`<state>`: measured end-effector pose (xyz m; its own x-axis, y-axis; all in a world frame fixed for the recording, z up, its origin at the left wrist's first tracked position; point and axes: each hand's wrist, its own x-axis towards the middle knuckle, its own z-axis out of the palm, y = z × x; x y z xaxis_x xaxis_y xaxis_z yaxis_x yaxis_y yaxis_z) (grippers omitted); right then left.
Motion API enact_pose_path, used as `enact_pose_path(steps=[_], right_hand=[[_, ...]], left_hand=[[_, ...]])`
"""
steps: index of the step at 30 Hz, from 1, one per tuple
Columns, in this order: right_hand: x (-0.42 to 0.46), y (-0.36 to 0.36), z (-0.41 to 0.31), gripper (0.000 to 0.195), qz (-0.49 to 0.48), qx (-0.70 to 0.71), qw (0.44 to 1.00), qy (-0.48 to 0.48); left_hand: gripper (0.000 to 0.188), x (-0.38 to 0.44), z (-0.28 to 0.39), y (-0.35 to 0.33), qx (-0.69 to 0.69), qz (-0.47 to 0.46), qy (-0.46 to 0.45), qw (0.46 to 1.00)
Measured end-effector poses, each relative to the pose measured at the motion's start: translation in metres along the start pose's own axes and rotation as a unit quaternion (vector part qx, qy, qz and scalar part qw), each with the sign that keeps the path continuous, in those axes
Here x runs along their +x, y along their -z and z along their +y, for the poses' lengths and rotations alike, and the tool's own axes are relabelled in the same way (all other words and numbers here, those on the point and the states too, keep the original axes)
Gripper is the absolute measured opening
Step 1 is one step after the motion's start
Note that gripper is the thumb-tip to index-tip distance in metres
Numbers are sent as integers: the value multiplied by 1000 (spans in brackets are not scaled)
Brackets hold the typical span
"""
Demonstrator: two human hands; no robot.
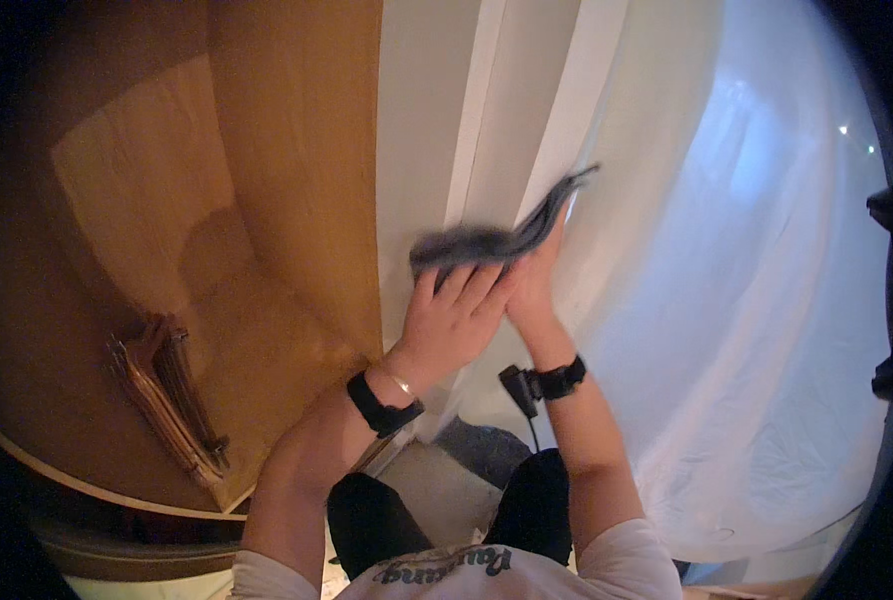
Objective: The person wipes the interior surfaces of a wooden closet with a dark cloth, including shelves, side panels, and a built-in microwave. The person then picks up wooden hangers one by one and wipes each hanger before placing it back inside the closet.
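A dark grey cloth [465,246], partly blurred, lies along the fingers of my left hand [454,315], against a pale panel with raised strips [469,150]. My left hand is spread, fingertips on the lower edge of the cloth. My right hand [540,270] touches it, edge-on at the pale strips beside the sheer white curtain; the cloth's twisted end rises along its fingers, most of which are hidden. Whether either hand grips the cloth cannot be told. Black bands circle both wrists, and a small black device hangs beside the right one.
On the left stands an open wooden cabinet or box [304,187], with a bundle of thin brown items [165,405] inside. Sheer white fabric or film [716,315] hangs on the right. A dark grey rounded thing [484,450] lies near my knees.
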<state>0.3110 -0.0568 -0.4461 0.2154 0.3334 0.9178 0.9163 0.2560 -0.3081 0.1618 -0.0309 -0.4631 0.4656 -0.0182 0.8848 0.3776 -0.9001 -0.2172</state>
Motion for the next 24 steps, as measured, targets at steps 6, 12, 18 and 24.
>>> enact_pose_path(steps=[6, 12, 18, 24], right_hand=[[-164, -42, 31, 76, -77, 81, 980, -166], [-188, -25, 20, 79, -87, 50, 988, -120], [-43, -4, 19, 84, -8, 39, 989, 145], [53, 15, -4, 73, 55, 143, 984, 86]], left_hand=[[44, -133, 16, -38, -50, -94, -32, 994], [45, -152, 23, -33, -125, -112, 44, 985], [48, -55, -18, -18, -68, -47, 55, 995], [58, 66, -20, 21, -102, 82, 60, 990]])
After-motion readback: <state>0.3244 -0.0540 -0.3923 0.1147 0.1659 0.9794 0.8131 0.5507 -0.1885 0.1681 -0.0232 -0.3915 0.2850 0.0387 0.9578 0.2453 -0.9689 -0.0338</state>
